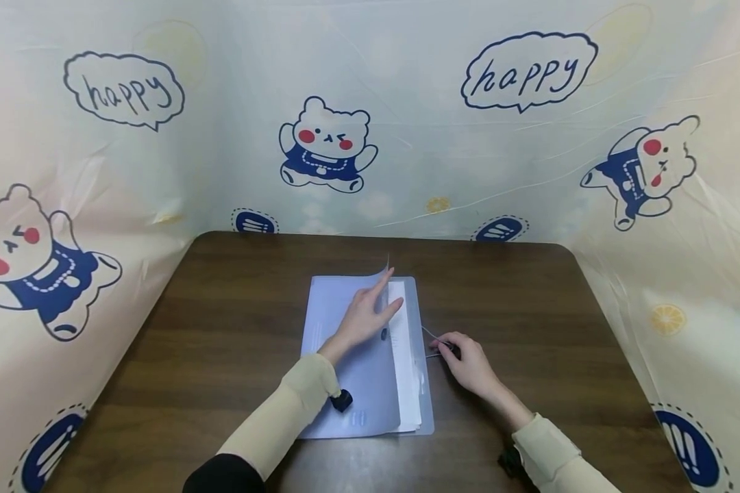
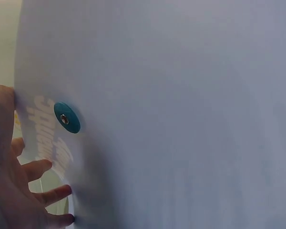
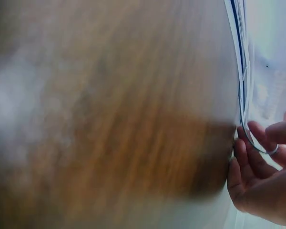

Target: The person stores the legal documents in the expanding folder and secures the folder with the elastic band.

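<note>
A blue plastic document folder [image 1: 351, 411] lies on the table with white papers [image 1: 401, 342] showing under its partly raised front cover. My left hand [image 1: 364, 316] touches this cover near its right edge, fingers spread. In the left wrist view the fingers [image 2: 53, 194] reach the cover's edge, close to a round teal button [image 2: 66, 117]. To the right of the folder, my right hand [image 1: 465, 359] pinches a thin string [image 1: 429, 332] that runs to the folder's edge. The right wrist view shows the string [image 3: 264, 151] looped at the fingertips.
The brown wooden table [image 1: 222, 329] extends around the folder on all sides. Behind and beside it hangs a pale curtain [image 1: 419, 157] printed with cartoon bears and lettering. Black wrist devices are on both arms.
</note>
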